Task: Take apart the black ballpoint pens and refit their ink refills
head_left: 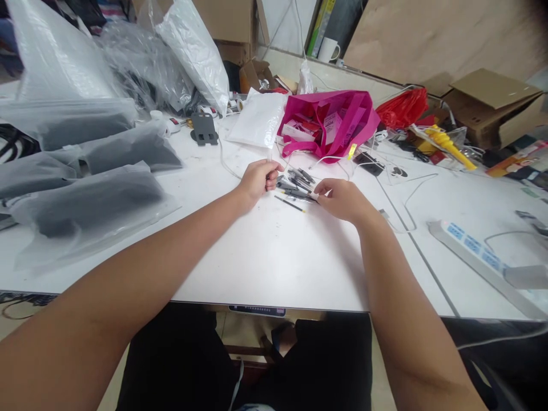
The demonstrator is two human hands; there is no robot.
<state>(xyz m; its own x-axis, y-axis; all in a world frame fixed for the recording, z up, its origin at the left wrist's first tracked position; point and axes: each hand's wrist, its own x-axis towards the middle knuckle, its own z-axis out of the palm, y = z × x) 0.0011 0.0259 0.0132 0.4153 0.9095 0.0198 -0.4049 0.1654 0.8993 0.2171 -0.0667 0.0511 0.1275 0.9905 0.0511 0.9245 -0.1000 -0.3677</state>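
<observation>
Several dark pens and pen parts [301,179] lie in a loose pile on the white table [274,257]. At the pile's left edge, my left hand [259,180] is closed, fingers curled and thumb pressed on top; what it holds is too small to name. My right hand [340,198] touches the right side of the pile, its fingers bent together around something hidden at the fingertips. A thin black refill with a yellow tip [291,204] rests a little nearer to me, between the hands.
A pink bag [329,123] with boxes stands behind the pile, beside a white pouch [259,121]. Filled plastic bags [94,200] cover the left side. A power strip [475,251] lies at right, with cables, red bags [402,108] and an open carton [488,108] behind.
</observation>
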